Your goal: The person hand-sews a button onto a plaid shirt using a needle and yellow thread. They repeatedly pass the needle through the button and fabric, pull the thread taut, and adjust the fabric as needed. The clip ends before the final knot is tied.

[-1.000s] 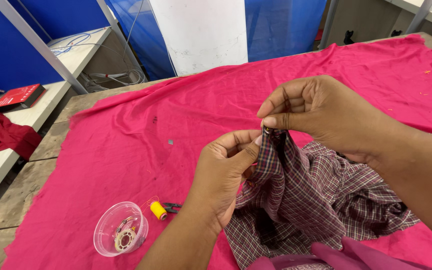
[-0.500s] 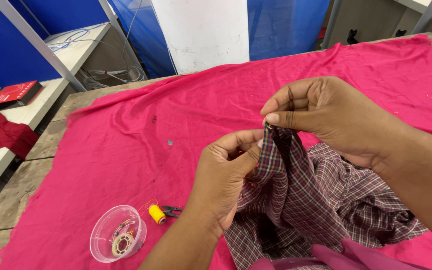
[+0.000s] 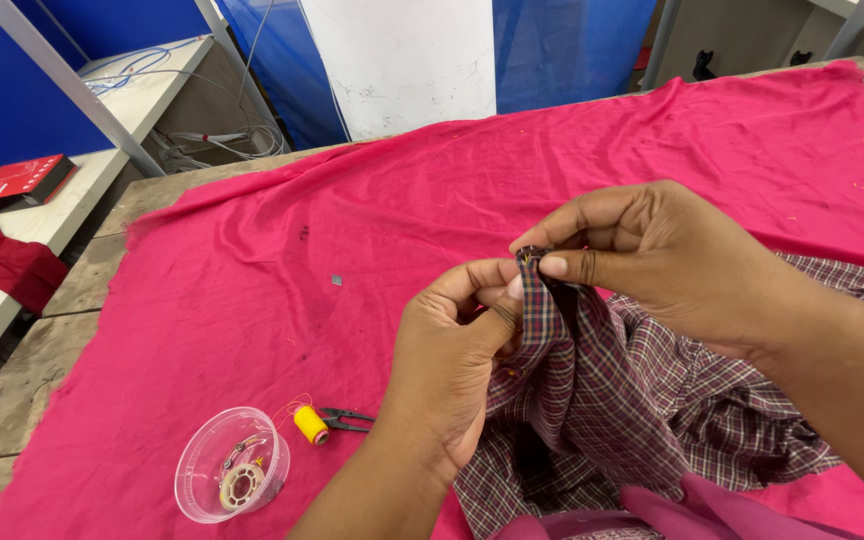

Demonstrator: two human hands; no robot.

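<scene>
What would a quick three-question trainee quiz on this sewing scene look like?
1. True or false: both hands grip the plaid garment.
2. Which lies nearest the yellow thread spool? A) red box B) small snips C) white cables
3. Fill in: the clear plastic bowl rests on a ___ cloth.

Key
1. True: the left hand and right hand pinch its raised edge together.
2. B: the small snips lie just beside it.
3. Pink: the pink cloth covers the table.
</scene>
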